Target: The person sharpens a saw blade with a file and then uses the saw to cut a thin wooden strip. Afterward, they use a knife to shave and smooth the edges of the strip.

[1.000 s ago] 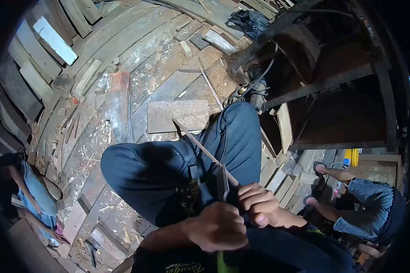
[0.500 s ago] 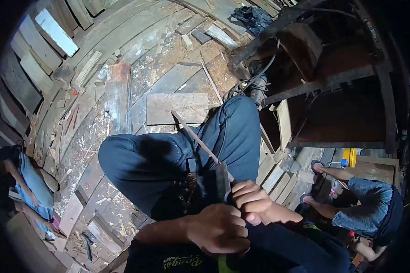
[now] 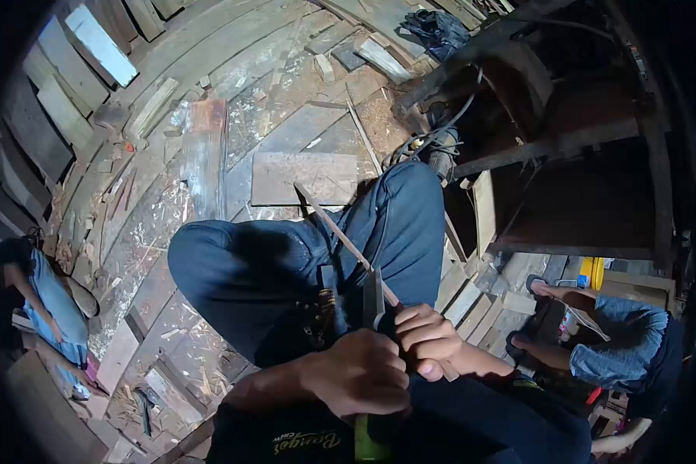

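Note:
My left hand (image 3: 356, 373) is closed in a fist around a knife, whose dark blade (image 3: 373, 300) points up between my knees. Below that fist a green piece (image 3: 373, 438) shows in line with the blade; whether it belongs to the handle I cannot tell. My right hand (image 3: 427, 339) is wrapped round a thin wooden stick (image 3: 339, 232), which slants up and left across my lap, its lower end poking out below the fingers. Near the blade's tip, knife and stick cross closely. The stick's far end lies over a flat board (image 3: 305, 176) on the floor.
Wood shavings and offcuts litter the plank floor. A paint-stained wood block (image 3: 206, 158) lies front left, boards (image 3: 58, 116) lean upper left. A dark wooden frame (image 3: 549, 147) with a cable (image 3: 448, 127) stands right. Other people sit at far left (image 3: 58, 313) and right (image 3: 622, 332).
My left hand and the knife have shifted slightly left and up. The stick's lower end now shows below my right hand. The person at right has moved an arm.

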A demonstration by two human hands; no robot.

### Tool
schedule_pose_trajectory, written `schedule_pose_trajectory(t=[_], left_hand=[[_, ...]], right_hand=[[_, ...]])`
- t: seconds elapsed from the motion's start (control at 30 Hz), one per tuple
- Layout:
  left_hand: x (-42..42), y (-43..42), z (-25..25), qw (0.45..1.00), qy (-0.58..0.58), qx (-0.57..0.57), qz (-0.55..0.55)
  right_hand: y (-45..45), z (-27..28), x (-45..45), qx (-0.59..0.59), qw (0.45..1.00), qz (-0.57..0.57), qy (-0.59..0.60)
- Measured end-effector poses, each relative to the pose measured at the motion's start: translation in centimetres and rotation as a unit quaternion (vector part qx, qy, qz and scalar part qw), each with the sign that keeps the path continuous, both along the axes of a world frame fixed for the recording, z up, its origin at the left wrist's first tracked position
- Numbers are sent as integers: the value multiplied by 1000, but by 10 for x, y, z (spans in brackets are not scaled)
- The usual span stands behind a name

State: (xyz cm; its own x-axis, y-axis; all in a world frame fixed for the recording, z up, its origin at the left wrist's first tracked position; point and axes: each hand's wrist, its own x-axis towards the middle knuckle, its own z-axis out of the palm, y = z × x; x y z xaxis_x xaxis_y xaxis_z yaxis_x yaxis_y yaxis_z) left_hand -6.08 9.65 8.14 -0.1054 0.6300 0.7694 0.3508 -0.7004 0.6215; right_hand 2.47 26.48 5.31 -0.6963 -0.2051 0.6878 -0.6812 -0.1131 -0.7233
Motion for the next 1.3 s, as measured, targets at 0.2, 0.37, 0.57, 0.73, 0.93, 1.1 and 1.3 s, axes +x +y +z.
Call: schedule_pose_trajectory(t=[0.2,0.37,0.57,0.73,0.93,1.1,1.3], left_hand=[[1,4,-2,999,-18,3,45],[-2,10,-17,996,-66,-16,58],[-5,10,-19,996,-50,-15,76],[-29,-6,-17,962,-223,52,150],[-98,-33,-82,793,-500,195,289],[-131,-51,-157,629,-686,218,294],[-137,-45,-158,532,-747,181,355]], right_hand=[[3,0,2,5,1000,9,-1],[-2,-2,-2,-2,999,-36,19],[3,-6,-2,-34,999,-18,14],[4,18,-24,27,1000,0,-15],[8,44,-62,-10,997,-27,-76],[8,59,-88,33,990,-52,-129],[2,64,-118,-18,974,-165,-155]])
